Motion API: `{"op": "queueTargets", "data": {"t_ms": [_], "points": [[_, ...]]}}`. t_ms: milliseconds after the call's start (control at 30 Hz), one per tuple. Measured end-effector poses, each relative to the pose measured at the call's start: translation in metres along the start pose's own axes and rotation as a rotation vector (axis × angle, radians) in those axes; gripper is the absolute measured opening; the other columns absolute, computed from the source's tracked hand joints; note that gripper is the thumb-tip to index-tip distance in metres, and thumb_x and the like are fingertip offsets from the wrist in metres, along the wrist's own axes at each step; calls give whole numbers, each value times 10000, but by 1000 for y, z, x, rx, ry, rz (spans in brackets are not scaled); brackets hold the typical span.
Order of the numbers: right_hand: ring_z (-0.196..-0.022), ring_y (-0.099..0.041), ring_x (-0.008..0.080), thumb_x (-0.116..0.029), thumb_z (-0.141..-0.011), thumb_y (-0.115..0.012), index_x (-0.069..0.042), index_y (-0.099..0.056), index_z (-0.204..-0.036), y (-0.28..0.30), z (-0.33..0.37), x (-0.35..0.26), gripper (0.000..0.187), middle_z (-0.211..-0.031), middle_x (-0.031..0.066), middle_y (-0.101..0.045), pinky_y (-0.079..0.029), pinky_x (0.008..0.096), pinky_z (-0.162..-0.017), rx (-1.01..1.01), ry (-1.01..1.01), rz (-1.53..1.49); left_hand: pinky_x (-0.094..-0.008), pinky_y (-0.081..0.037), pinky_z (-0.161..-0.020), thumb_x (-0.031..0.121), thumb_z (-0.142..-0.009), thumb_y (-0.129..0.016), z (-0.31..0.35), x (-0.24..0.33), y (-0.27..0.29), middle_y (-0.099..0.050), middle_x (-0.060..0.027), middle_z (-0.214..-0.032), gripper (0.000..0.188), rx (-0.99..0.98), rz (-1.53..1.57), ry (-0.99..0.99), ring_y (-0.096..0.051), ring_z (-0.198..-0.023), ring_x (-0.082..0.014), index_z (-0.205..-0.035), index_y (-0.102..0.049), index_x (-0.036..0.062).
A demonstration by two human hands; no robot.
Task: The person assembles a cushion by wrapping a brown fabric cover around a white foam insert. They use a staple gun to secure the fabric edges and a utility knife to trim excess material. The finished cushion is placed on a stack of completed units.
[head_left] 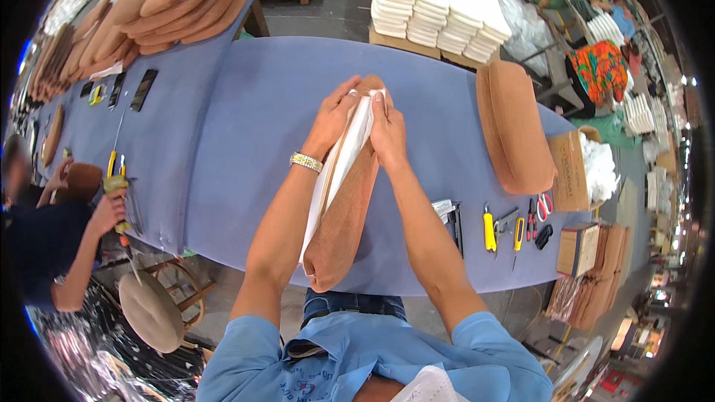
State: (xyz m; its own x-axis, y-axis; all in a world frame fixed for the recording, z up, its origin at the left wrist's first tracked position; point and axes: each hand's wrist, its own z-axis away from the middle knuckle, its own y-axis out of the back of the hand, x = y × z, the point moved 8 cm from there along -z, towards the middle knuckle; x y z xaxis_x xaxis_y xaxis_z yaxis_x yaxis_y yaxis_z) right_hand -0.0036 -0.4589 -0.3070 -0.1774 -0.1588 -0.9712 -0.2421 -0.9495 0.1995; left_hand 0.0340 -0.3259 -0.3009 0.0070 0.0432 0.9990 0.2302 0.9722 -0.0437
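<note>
Both hands are right up at the far end here — the left grip (334,120) closed on one side of the brown cover (339,242), the right grip (388,130) clamped on the other, thumb laid along the edge. The cover points lengthwise away from the body, over the middle of the blue desk (261,119), its near end by the desk's near edge; whether it rests there or hangs just above, I can't tell. And look at that long opening, with the white layer (356,138) showing down its length! This looks like a fitting job, brown edges being drawn around the white, and the far end seems the place to get right. Best played with an even pull on both sides, thumbs pressing the white inward while the fingers bring the edges up, so nothing bunches or twists. Square the tip first, I'd say, then work down toward the waist in short moves; a hard tug on one side could skew the seam. Over to the right, a plump brown cushion (514,126) sits well apart, near the scissors (544,207) and the yellow-handled screwdriver (518,234).
</note>
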Motion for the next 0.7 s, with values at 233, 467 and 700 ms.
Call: {"op": "queueTargets", "data": {"t_ms": [233,467,700], "points": [[-930,-643,209,-425,-1091,-504,48,-727,-1103,28,-42,11,523,-975,153,-736,-499,373,-850,-2,-48,119,-461,-475,-1103,203,-995,-554,-40,10,-37,-591,-218,-1457,424,-79,-463,-274,-544,-1373,-380,-1407,-635,144],[-963,-717,387,-378,-1066,-513,11,-705,-1173,127,-33,26,447,-989,266,-729,-523,441,-852,69,-50,259,-473,-576,-865,252,-992,-640,-55,31,-127,-732,-97,-1222,219,-167,-791,-220,-692,-1099,-339,-1139,-772,159],[-885,-633,510,-319,-1060,-517,7,-655,-981,124,-13,31,363,-885,269,-673,-513,515,-756,272,44,436,-425,-532,-1015,201,-1017,-642,-58,-8,-140,-742,-142,-1214,233,-32,-357,-352,-673,-1194,-359,-1070,-777,19]]}}
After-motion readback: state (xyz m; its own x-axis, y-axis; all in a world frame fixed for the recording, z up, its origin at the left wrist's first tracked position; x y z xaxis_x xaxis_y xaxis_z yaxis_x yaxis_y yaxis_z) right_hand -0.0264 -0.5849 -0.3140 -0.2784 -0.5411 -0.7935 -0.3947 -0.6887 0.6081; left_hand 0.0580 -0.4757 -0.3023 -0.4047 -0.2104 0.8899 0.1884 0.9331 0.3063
